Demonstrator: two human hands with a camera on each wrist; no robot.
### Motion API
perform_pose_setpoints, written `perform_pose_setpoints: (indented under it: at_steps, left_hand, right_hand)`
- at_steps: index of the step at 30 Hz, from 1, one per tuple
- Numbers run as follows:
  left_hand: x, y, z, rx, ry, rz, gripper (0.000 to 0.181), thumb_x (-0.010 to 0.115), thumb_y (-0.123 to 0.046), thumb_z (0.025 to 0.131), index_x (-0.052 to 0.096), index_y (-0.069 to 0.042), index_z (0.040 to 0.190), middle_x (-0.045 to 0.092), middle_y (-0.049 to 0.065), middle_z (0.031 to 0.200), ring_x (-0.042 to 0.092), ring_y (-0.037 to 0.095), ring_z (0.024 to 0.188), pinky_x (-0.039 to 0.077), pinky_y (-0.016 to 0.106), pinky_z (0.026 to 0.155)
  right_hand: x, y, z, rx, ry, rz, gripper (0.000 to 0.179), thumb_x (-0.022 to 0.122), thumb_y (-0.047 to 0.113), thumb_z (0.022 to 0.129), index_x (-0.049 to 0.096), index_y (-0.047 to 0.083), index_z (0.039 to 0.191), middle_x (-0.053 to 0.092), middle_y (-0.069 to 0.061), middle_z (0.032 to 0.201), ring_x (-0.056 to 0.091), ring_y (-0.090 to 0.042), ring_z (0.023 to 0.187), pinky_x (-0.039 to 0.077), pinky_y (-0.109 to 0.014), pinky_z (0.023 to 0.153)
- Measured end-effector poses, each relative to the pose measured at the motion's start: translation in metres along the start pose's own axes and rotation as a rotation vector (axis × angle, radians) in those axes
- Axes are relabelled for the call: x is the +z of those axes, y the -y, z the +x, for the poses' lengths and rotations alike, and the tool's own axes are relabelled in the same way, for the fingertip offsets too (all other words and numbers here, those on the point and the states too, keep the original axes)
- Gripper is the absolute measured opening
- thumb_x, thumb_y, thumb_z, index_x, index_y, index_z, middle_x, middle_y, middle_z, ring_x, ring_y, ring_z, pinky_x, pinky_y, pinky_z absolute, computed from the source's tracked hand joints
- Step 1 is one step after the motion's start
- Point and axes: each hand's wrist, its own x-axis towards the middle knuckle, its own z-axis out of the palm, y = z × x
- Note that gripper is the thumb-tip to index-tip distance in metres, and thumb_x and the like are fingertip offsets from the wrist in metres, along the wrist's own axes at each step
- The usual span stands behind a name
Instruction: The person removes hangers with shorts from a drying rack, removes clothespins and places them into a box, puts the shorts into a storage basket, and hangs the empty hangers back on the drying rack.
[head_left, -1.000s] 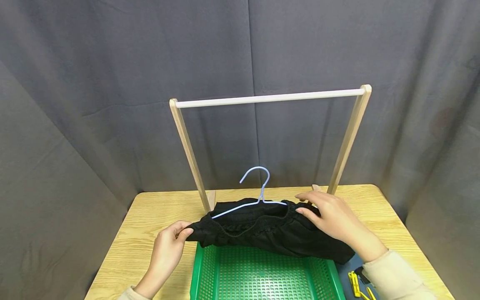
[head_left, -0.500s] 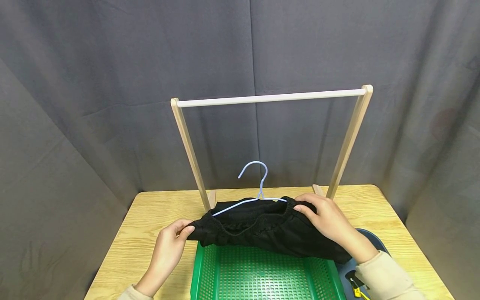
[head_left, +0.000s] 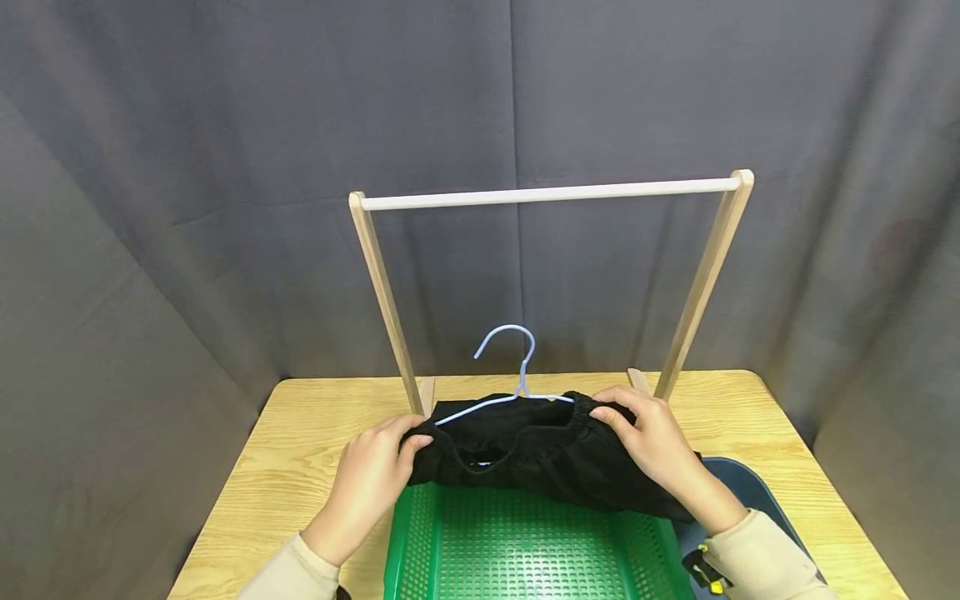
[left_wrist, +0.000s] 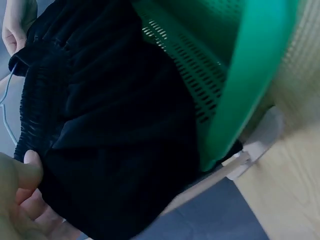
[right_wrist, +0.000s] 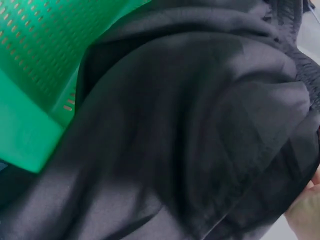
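A black garment (head_left: 555,471) with a gathered elastic waistband lies bunched over the far end of the green basket (head_left: 397,546). The arms of a pale blue hanger (head_left: 522,385) run into its waist opening, and the hook stands up above it. My left hand (head_left: 371,471) pinches the waistband's left end between thumb and fingers. At the right end, my right hand (head_left: 656,437) pinches the cloth beside the hanger's arm. Gathers of the waistband (left_wrist: 37,95) show close up in the left wrist view. The hanger's ends are hidden inside the cloth.
Behind the basket stands a wooden rack with a white rail (head_left: 551,194). A dark blue tray (head_left: 738,483) sits right of the basket, with something yellow (head_left: 716,587) partly hidden by my right sleeve. Grey curtains surround the wooden table (head_left: 315,417).
My left hand has moved right and slightly up, bringing the garment's left end inward over the hanger. My right hand has closed onto the cloth. The hook has risen slightly and shifted left.
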Motion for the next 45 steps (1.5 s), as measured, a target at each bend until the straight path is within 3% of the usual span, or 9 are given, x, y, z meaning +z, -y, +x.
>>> perform_pose_setpoints:
  at_steps: [9,14,19,23,26,32,39,43,45]
  left_hand:
    - [0.012,-0.029,0.026,0.115,-0.038,-0.003,0.016,0.076,-0.019,0.086,0.074,-0.009,0.099,0.075,0.004,0.095,0.072,0.027,0.081,0.055,0.045,0.065]
    - [0.015,-0.042,0.037,0.124,-0.058,-0.012,0.012,0.076,-0.017,0.087,0.074,-0.011,0.098,0.075,0.002,0.094,0.072,0.026,0.080,0.055,0.044,0.063]
    - [0.011,-0.046,0.043,0.100,-0.068,-0.004,0.009,0.076,-0.020,0.087,0.076,-0.014,0.094,0.075,-0.001,0.088,0.071,0.027,0.075,0.053,0.044,0.058]
    - [0.008,-0.047,0.046,0.107,-0.069,-0.007,0.010,0.077,-0.021,0.086,0.076,-0.016,0.095,0.075,-0.002,0.090,0.070,0.026,0.077,0.052,0.043,0.057]
    - [0.006,-0.043,0.047,0.115,-0.082,-0.011,0.012,0.076,-0.019,0.087,0.076,-0.015,0.099,0.076,0.000,0.093,0.071,0.026,0.080,0.053,0.043,0.059]
    - [-0.001,-0.022,0.047,0.094,-0.120,-0.035,0.015,0.075,-0.013,0.087,0.075,-0.015,0.102,0.075,0.005,0.092,0.070,0.029,0.072,0.050,0.044,0.055]
    - [-0.010,-0.001,0.043,0.028,-0.131,-0.041,0.014,0.076,-0.012,0.085,0.074,-0.013,0.099,0.074,0.009,0.086,0.066,0.029,0.063,0.046,0.043,0.049]
    - [-0.014,0.003,0.045,0.014,-0.129,-0.063,0.013,0.075,-0.011,0.087,0.074,-0.011,0.100,0.075,0.010,0.089,0.066,0.031,0.065,0.046,0.044,0.050]
    - [-0.015,0.006,0.046,-0.021,-0.134,-0.084,0.013,0.075,-0.010,0.087,0.074,-0.011,0.099,0.075,0.010,0.090,0.067,0.032,0.067,0.047,0.046,0.053]
  right_hand:
    - [0.005,0.004,0.000,-0.042,-0.047,-0.044,0.018,0.078,-0.002,0.077,0.075,0.009,0.091,0.073,0.000,0.090,0.069,-0.019,0.085,0.048,-0.017,0.078]
    - [0.002,0.006,-0.001,-0.033,-0.058,-0.061,0.017,0.079,-0.001,0.076,0.075,0.007,0.091,0.073,-0.001,0.090,0.070,-0.020,0.084,0.049,-0.019,0.078]
    - [-0.003,0.012,0.000,0.037,0.065,-0.076,0.023,0.076,0.008,0.084,0.073,0.009,0.107,0.072,-0.001,0.104,0.067,-0.021,0.099,0.052,-0.039,0.084]
    - [-0.002,0.019,0.004,0.015,0.119,-0.088,0.027,0.074,0.014,0.088,0.070,0.013,0.115,0.068,0.003,0.111,0.065,-0.017,0.104,0.051,-0.042,0.086]
    - [-0.002,0.022,0.003,-0.001,0.075,-0.129,0.023,0.074,0.015,0.089,0.071,0.013,0.112,0.069,0.004,0.108,0.066,-0.017,0.101,0.052,-0.042,0.083]
    - [-0.015,0.009,-0.002,0.027,-0.033,-0.193,0.019,0.076,0.009,0.085,0.075,0.007,0.104,0.072,-0.005,0.103,0.066,-0.031,0.103,0.051,-0.051,0.084]
    - [-0.034,-0.012,-0.008,-0.050,-0.140,-0.259,0.018,0.084,0.002,0.071,0.079,0.004,0.088,0.073,-0.007,0.087,0.069,-0.026,0.081,0.051,-0.043,0.067]
    - [-0.044,-0.021,-0.011,-0.085,-0.159,-0.306,0.017,0.086,0.001,0.069,0.079,0.002,0.084,0.073,-0.008,0.083,0.069,-0.025,0.076,0.051,-0.042,0.063]
    - [-0.050,-0.025,-0.014,-0.074,-0.172,-0.327,0.016,0.086,0.001,0.068,0.079,0.001,0.083,0.073,-0.009,0.082,0.070,-0.027,0.075,0.050,-0.042,0.065]
